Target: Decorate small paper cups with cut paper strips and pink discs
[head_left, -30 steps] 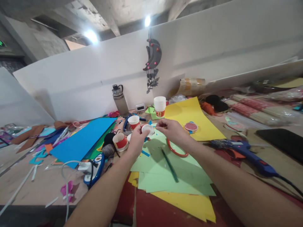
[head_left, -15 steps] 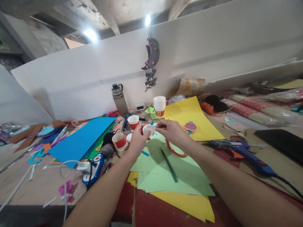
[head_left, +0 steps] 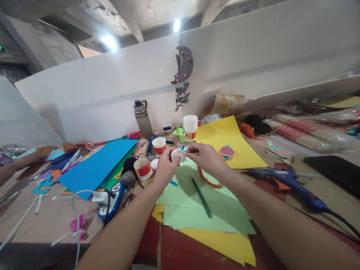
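My left hand point(head_left: 166, 167) is closed on a small white disc with a red rim point(head_left: 178, 155), which looks like the cut-off base of a paper cup. Just right of it, my right hand point(head_left: 206, 155) pinches thumb and fingertips together near the disc's edge; whatever lies between them is too small to make out. Left of my hands, a cut red-and-white paper cup point(head_left: 143, 168) lies tilted, with another paper cup point(head_left: 159, 145) upright behind it. Below my hands, a dark green pencil point(head_left: 201, 197) and an orange-red ring point(head_left: 209, 179) rest on light green paper point(head_left: 205, 219).
A blue glue gun point(head_left: 292, 183) lies to the right, a blue power strip point(head_left: 114, 202) to the left. Behind stand stacked paper cups point(head_left: 190, 127) and a bottle point(head_left: 143, 119). Yellow paper point(head_left: 244, 150) holds a round pink piece point(head_left: 227, 151). Another person's arm point(head_left: 19, 165) reaches in at far left.
The disc in my left hand has tilted so more of its red rim shows. My right hand has shifted very slightly. Another person's arm has come in at the far left.
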Demonstrator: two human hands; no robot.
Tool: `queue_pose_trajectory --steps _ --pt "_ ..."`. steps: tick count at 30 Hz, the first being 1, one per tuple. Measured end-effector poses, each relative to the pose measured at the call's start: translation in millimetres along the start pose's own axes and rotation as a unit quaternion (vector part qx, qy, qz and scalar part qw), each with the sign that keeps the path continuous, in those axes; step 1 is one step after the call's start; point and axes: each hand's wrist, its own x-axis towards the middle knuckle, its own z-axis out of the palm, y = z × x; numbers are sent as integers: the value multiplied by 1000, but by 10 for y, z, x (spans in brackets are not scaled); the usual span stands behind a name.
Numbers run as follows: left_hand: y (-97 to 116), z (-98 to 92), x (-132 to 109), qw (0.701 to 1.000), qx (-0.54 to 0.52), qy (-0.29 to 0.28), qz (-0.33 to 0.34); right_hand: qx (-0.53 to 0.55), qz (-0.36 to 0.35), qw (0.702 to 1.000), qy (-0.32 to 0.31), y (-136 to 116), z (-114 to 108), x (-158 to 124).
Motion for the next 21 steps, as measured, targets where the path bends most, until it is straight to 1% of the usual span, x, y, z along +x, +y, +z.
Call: queue_pose_trajectory --steps 12,21 --pt "-9 -8 -12 999 41 -23 16 -1 -9 1000 23 18 24 -5" --pt "-77 -9 19 999 -23 -15 -21 39 2 999 17 35 39 -15"
